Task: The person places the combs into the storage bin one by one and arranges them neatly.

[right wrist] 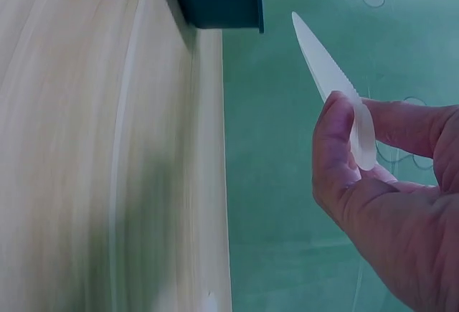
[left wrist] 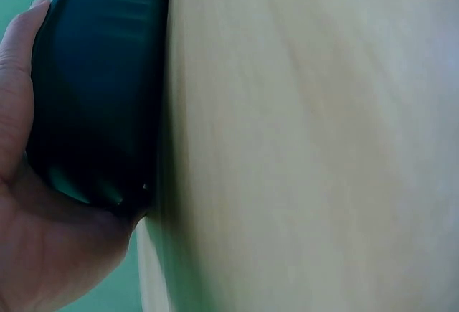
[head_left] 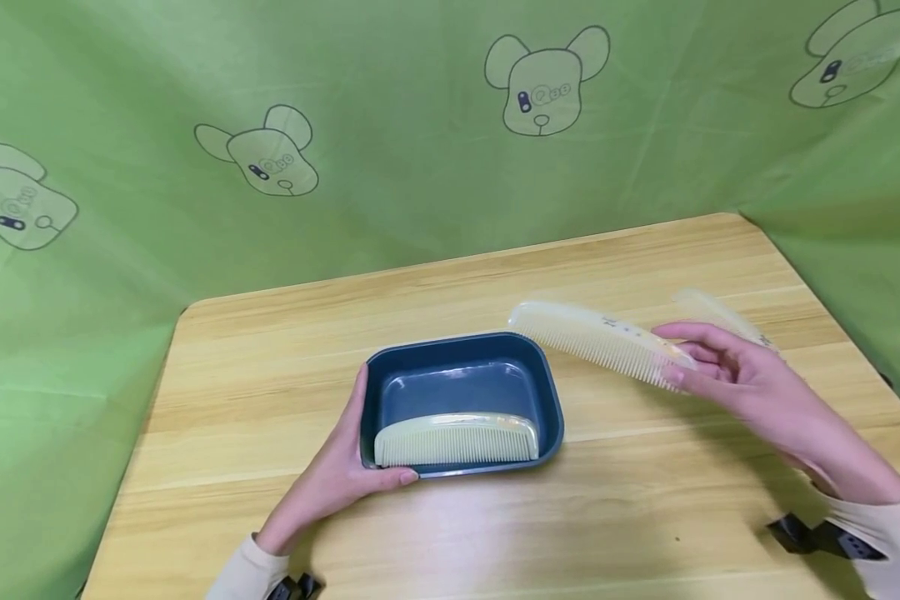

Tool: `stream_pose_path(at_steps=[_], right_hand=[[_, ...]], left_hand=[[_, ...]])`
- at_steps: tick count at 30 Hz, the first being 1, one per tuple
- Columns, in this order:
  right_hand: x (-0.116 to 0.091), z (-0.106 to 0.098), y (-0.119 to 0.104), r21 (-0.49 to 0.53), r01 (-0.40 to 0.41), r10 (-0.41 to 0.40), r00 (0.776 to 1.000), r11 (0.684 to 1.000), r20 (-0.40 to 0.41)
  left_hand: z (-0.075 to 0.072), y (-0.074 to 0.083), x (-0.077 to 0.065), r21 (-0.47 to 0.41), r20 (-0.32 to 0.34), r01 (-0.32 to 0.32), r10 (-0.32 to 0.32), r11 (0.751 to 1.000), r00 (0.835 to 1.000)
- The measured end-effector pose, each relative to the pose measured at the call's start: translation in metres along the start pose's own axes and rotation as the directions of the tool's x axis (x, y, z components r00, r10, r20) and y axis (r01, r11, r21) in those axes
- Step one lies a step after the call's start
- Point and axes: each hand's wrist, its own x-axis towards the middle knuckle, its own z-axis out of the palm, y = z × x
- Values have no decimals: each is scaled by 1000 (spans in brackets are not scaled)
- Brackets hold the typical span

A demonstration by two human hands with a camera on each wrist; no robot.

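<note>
A dark blue rectangular plastic box (head_left: 461, 387) sits on the table, with a pale cream comb (head_left: 457, 440) lying along its near wall, teeth toward me. My left hand (head_left: 336, 468) grips the box at its near left corner, thumb along the front rim and fingers against the left side. In my right hand (head_left: 757, 379), a second cream comb (head_left: 585, 337) with small dark marks is pinched by one end between thumb and fingers. Its far end reaches the box's back right corner in the head view. The right wrist view shows this comb (right wrist: 326, 68) held above the table.
Partly hidden behind my right hand, another cream comb (head_left: 720, 312) lies on the wooden table (head_left: 270, 358). Green cloth (head_left: 405, 167) printed with cartoon animal heads hangs behind the table and at its sides.
</note>
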Motion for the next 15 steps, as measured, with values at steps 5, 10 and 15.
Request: stream_pose_path(at_steps=[5,10,15], right_hand=[[3,9,-8,50,24,-26,999,998,35],[6,19,-13,91,58,-66,995,994,81],[11,31,-17,163,83,-109,982,983,156]], left_hand=[[0,-1,0,-11,1,4,-4,1000,1000],[0,-1,1,-31,4,-9,9,999,1000],[0,0,1,-46,10,-16,16,999,1000]])
